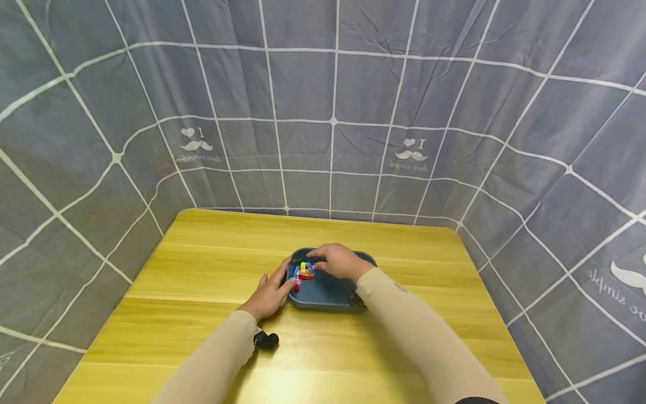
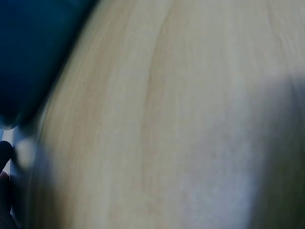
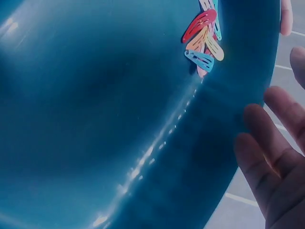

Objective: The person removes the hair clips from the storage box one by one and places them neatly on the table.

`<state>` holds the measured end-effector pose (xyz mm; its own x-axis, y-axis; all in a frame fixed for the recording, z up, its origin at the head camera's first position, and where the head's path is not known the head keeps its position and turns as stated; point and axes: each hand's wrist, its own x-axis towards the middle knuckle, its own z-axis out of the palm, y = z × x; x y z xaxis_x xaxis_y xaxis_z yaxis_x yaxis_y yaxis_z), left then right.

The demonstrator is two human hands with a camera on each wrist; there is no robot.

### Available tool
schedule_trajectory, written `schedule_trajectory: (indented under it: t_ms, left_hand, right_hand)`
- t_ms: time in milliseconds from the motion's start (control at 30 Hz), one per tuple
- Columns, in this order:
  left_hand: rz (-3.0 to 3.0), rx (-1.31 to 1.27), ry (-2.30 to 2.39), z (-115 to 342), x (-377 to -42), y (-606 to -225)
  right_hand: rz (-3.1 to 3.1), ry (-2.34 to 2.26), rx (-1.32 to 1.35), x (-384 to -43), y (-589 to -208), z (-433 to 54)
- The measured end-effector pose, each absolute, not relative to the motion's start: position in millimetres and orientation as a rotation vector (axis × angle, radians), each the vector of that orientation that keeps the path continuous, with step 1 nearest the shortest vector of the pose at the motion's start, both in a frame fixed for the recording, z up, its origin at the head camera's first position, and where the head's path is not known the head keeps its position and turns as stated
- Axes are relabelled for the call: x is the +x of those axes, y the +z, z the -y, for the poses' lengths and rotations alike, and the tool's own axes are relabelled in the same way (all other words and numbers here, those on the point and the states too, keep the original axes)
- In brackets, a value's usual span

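A dark blue tray (image 1: 328, 307) lies on the table. Gathered at its left end is a small pile of colourful snap hair clips (image 1: 305, 274), with red, yellow, blue and pink ones among them. The right wrist view shows the hair clips (image 3: 204, 40) overlapping near the tray wall. My left hand (image 1: 270, 294) rests against the tray's left side, fingers extended and thumb at the rim. Over the tray hovers my right hand (image 1: 339, 261), just right of the pile; its fingers (image 3: 259, 157) are loosely bent and hold nothing. In the left wrist view only the tray's edge (image 2: 38, 47) shows clearly.
The wood-grain table (image 1: 202, 269) extends around the tray. A grey curtain (image 1: 303, 140) with white grid lines hangs behind and on both sides. A small black device (image 1: 266, 340) is on the left wrist.
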<state>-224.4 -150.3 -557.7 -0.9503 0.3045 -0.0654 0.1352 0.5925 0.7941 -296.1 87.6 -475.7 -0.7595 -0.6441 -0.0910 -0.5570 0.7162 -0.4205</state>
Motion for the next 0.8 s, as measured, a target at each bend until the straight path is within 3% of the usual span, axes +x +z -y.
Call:
schedule_trajectory:
  t_ms: [800]
  left_hand:
    - [-2.645, 0.348, 1.298, 149, -223, -560]
  right_hand:
    - [-2.556, -0.563, -0.858, -315, -503, -72]
